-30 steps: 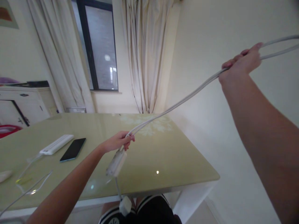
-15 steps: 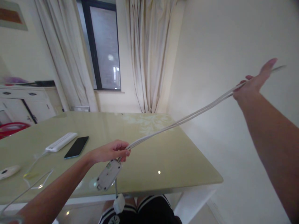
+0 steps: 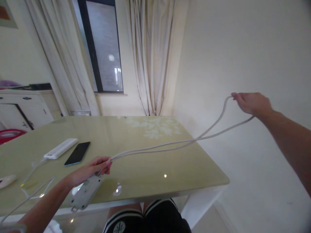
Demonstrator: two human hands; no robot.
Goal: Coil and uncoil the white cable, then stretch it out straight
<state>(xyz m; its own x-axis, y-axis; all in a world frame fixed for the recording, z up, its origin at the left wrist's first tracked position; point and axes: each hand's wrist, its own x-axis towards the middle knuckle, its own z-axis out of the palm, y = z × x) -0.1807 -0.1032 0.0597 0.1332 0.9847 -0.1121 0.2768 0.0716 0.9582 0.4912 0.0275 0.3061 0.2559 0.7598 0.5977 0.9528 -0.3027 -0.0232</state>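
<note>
My left hand (image 3: 93,168) is closed on a doubled white cable (image 3: 155,148) where it meets a white power strip (image 3: 85,193), which rests at the near edge of the green glass table (image 3: 145,161). From there the two strands run up and to the right over the table's corner. Out beside the wall, my right hand (image 3: 252,103) is closed on the looped far end of the cable, which hangs slack between my hands.
A second white power strip (image 3: 60,148) and a black phone (image 3: 77,153) lie on the table's left part, with thin white cords (image 3: 31,191) near the left edge. White cabinet (image 3: 21,106), curtains (image 3: 150,55) and window (image 3: 102,48) stand behind. My knees show under the table edge.
My right hand has come down and inward, so the taut cable now sags. My left hand has moved left and lowered the power strip onto the table's near edge.
</note>
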